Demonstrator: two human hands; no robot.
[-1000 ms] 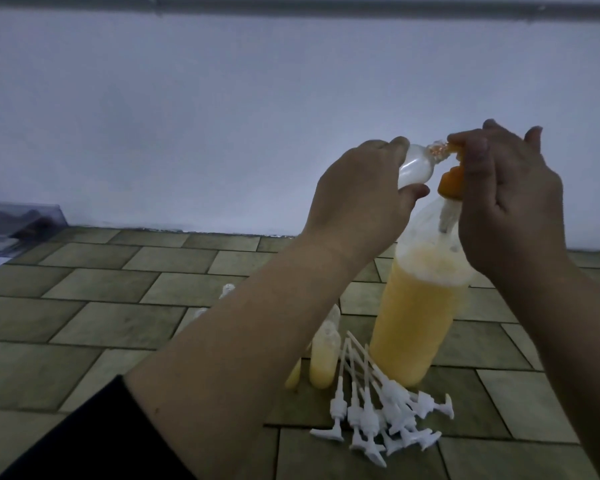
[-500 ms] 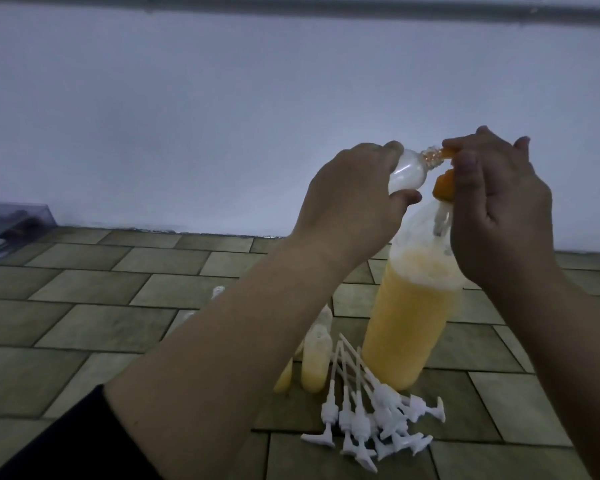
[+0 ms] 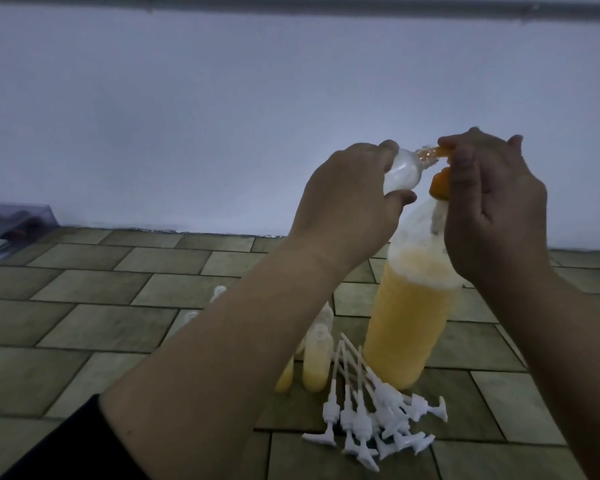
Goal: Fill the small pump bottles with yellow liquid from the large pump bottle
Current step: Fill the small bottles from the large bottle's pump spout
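Note:
The large bottle (image 3: 407,317) of yellow liquid stands on the tiled floor, its orange pump head (image 3: 440,184) at the top. My left hand (image 3: 347,206) grips a small clear bottle (image 3: 161,169), tilted with its neck against the orange pump spout (image 3: 444,152). My right hand (image 3: 492,202) holds the pump head from the right, fingers curled over its spout. Small bottles (image 3: 316,355) holding yellow liquid stand left of the large bottle, partly behind my left forearm. A pile of white pump tops (image 3: 371,414) lies in front of them.
More small clear bottles (image 3: 219,292) lie on the tiles (image 3: 94,320) behind my left forearm. A white wall (image 3: 222,116) rises just behind the work spot. A clear box (image 3: 11,223) sits at the far left by the wall.
The view has shifted slightly; both hands stay on the small bottle and pump head at the spout. My right hand's fingers have moved a little on the pump.

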